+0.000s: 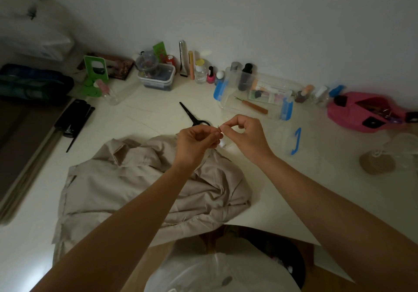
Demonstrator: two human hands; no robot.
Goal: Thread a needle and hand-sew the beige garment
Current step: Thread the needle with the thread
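From the head view, we see both hands up over the desk, close together, with the fingertips almost touching.

The left hand pinches a needle between thumb and finger. The needle stands nearly straight up. The other fingers of this hand are curled in.

The right hand is just beside it. Its thumb and first finger are pinched tight right at the top of the needle. The thread they pinch is too thin for us to see. Its other fingers are bent in a loose arch.

The beige garment lies crumpled on the desk, under the left arm and nearer to us than the hands. Neither hand touches it.

Black scissors lie shut on the desk just behind the left hand. Behind the right hand sits a clear box with blue clips. A tool with a brown handle lies in it. A pink bag sits far off to the right, and small bottles stand along the wall.
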